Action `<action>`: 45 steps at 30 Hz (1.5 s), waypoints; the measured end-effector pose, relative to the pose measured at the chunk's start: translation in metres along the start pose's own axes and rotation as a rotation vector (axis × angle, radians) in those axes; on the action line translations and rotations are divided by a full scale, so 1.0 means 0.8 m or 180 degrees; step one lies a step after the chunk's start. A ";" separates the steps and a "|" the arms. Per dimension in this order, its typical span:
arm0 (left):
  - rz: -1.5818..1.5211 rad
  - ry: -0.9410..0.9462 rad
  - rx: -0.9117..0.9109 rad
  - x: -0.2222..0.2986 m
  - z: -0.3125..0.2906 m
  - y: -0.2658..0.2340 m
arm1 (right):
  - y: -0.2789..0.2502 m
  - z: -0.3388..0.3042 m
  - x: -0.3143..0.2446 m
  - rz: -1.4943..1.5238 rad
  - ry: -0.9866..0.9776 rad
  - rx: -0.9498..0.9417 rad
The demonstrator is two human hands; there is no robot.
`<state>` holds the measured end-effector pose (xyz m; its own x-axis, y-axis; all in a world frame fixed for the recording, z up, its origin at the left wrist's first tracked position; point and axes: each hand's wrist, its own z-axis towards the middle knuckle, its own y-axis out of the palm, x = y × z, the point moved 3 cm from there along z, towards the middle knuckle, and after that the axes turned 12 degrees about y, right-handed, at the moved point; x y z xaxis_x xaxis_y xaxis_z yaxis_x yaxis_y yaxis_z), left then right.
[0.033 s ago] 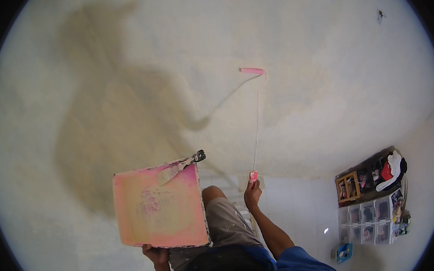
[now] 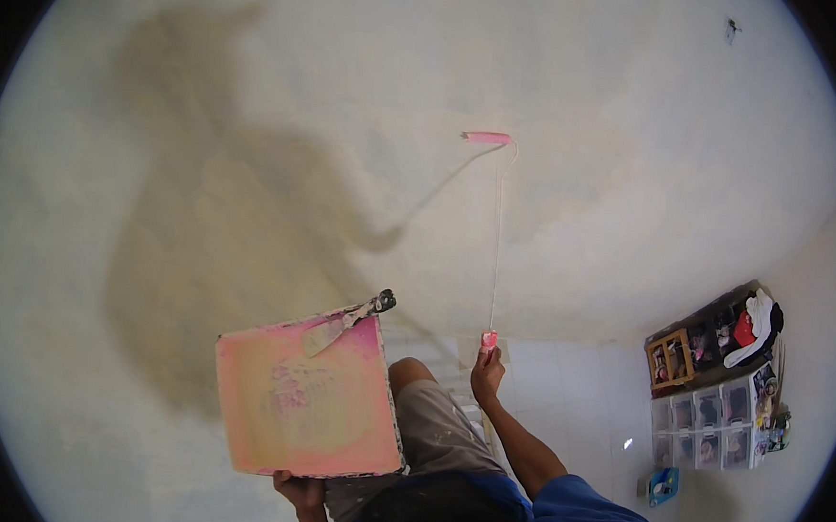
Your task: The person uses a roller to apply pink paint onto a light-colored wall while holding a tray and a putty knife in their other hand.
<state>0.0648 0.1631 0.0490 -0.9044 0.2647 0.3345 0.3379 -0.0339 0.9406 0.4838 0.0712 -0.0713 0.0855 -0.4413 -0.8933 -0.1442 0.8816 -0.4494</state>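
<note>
My right hand (image 2: pixel 488 375) is closed around the pink-stained handle of a paint roller (image 2: pixel 488 138). Its long thin metal rod reaches up, and the slim pink roller head is at the pale wall (image 2: pixel 575 204); whether it touches cannot be told. Low on the left, my left hand (image 2: pixel 301 490) grips the bottom edge of a square paint tray (image 2: pixel 283 425) coated in pink and yellowish paint. Across the tray's upper right corner lies a scraper (image 2: pixel 332 332) with a broad blade and dark, paint-smeared handle. The fingers under the tray are partly hidden.
To the right stand stacked clear plastic drawers (image 2: pixel 710 422) beside a dark shelf with a wooden frame (image 2: pixel 670 358) and cloths (image 2: pixel 754 329). A blue container (image 2: pixel 663 486) sits near them on the pale tiled floor (image 2: pixel 563 394). My bent knee (image 2: pixel 413 373) is beside the tray.
The roller and my right hand have shifted very slightly to the right. The tray, scraper and left hand look the same.
</note>
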 end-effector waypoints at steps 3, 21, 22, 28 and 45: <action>0.0385 0.0209 0.0432 0.003 0.001 0.005 | 0.000 0.003 0.005 -0.0191 0.0261 -0.0139; 0.0293 0.0116 0.0132 0.018 0.006 0.003 | 0.019 0.016 -0.025 0.0244 0.0167 -0.0248; 0.0160 0.0081 -0.0182 0.022 0.006 -0.007 | 0.020 0.005 -0.008 0.0129 0.0257 -0.0358; 0.0514 0.0163 0.0574 0.009 0.011 0.023 | 0.017 -0.030 0.046 -0.0169 0.0705 -0.0538; 0.0490 0.0243 0.0805 -0.001 0.008 0.046 | 0.019 -0.027 -0.027 0.0846 0.2124 -0.1277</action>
<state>0.0792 0.1679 0.0828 -0.8512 0.2016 0.4845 0.5181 0.1754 0.8371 0.4582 0.0906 -0.0595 -0.5870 -0.3442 -0.7328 -0.4291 0.8998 -0.0789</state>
